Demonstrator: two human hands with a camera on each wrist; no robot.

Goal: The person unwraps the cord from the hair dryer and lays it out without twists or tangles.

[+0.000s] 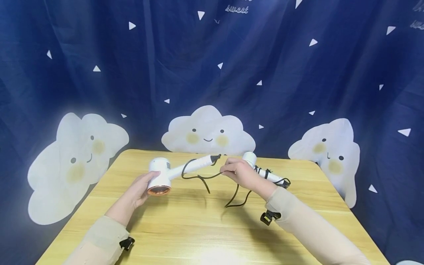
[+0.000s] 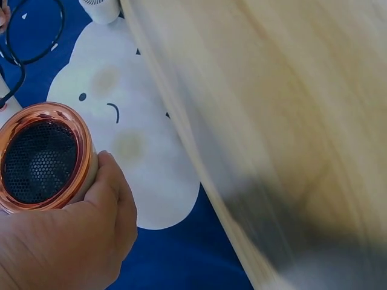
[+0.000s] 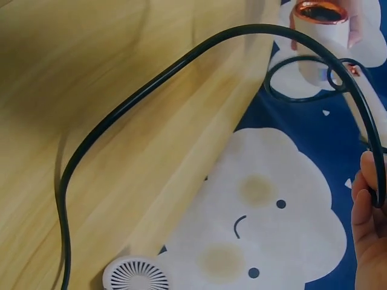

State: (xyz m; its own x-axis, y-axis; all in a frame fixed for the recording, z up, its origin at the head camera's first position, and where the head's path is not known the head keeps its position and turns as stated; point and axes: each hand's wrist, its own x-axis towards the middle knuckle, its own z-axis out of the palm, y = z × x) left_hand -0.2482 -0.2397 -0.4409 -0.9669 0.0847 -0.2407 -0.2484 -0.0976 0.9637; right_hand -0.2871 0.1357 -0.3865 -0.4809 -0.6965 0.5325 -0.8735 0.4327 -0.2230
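A white hair dryer point(image 1: 160, 167) with a copper-rimmed end is gripped round its head by my left hand point(image 1: 142, 188), above the table. Its handle points right, and the black cord point(image 1: 208, 177) loops loosely round it. In the left wrist view the copper rim point(image 2: 86, 145) circles a dark mesh. My right hand point(image 1: 243, 173) pinches the cord between thumb and fingers, right of the handle's end. From there, the cord hangs in a loop, arching across the right wrist view. Behind my right hand lies a second white hair dryer point(image 1: 272, 177), partly hidden, with black cord wound round its handle.
The wooden table point(image 1: 185, 228) reaches back to a blue curtain point(image 1: 212, 55) printed with clouds and triangles. The second dryer's round slotted vent point(image 3: 138, 277) shows at the bottom of the right wrist view.
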